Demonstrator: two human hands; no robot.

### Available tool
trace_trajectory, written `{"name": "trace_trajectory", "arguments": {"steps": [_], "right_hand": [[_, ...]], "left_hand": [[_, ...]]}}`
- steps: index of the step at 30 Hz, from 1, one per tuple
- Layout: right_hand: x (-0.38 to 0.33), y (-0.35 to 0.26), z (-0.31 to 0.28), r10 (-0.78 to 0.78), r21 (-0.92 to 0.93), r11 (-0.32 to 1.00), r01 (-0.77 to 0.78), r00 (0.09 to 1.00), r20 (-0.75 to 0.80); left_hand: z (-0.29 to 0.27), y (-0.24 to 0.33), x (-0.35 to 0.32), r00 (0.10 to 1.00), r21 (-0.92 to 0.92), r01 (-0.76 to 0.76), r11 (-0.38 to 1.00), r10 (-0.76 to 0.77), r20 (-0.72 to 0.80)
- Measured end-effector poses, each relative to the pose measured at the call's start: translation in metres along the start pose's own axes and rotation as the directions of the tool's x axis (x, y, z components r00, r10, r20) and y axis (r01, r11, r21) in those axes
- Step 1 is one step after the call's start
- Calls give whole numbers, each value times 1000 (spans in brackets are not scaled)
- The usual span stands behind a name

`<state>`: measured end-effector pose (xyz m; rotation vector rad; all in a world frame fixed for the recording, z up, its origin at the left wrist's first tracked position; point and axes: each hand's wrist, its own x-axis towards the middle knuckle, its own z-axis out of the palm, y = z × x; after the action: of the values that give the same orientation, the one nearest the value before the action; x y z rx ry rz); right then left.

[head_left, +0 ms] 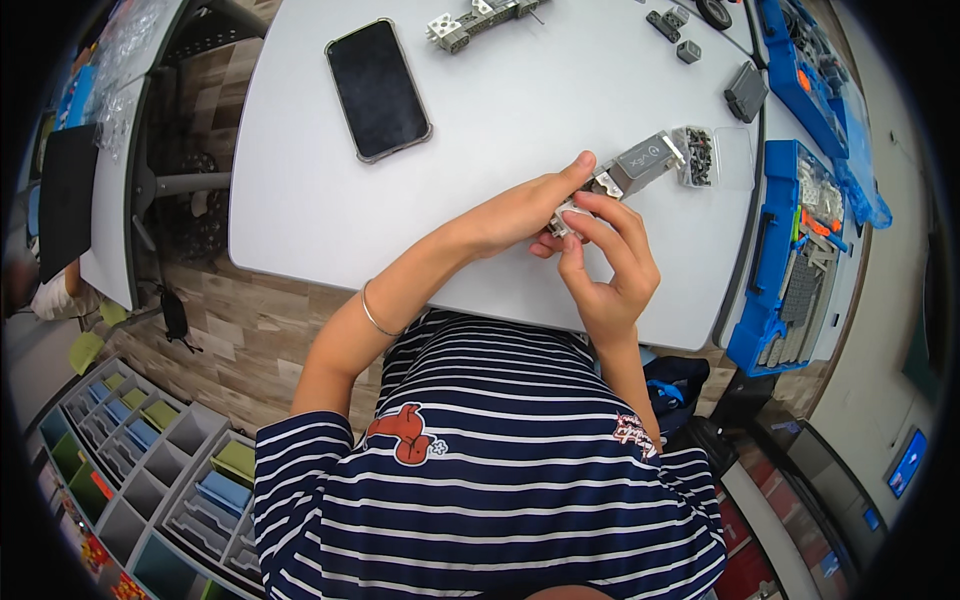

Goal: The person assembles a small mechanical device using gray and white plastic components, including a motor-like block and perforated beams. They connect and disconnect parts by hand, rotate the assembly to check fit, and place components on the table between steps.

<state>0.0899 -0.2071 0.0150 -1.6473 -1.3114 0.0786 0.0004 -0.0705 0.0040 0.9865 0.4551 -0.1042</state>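
Note:
Over the front right of the white table, both hands meet on a small assembly of light grey building parts with a dark grey motor block (643, 165) at its far end. My left hand (525, 212) wraps round the near part of it, thumb stretched along the side. My right hand (612, 255) pinches at a light grey piece (568, 222) on its near end; the fingertips partly hide what lies between them. A clear box of small dark pins (696, 158) stands just right of the motor block.
A black phone (378, 90) lies at the far left of the table (330, 215). Another grey assembly (485, 20) sits at the back. Small dark parts (688, 50) and a dark grey block (746, 92) lie at the back right. Blue cases (770, 250) of parts line the right side.

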Motion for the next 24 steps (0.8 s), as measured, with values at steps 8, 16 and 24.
{"name": "trace_trajectory", "arguments": {"steps": [8, 16, 24], "right_hand": [[-3, 13, -14, 103, 22, 995, -101, 992, -72], [-2, 55, -24, 162, -367, 913, -179, 984, -76], [5, 20, 8, 217, -3, 976, -218, 969, 113]], "left_hand": [[-2, -1, 1, 997, -149, -71, 986, 72, -3], [-6, 1, 7, 965, -74, -227, 971, 214, -152], [-13, -4, 10, 966, 141, -177, 974, 200, -165]]}}
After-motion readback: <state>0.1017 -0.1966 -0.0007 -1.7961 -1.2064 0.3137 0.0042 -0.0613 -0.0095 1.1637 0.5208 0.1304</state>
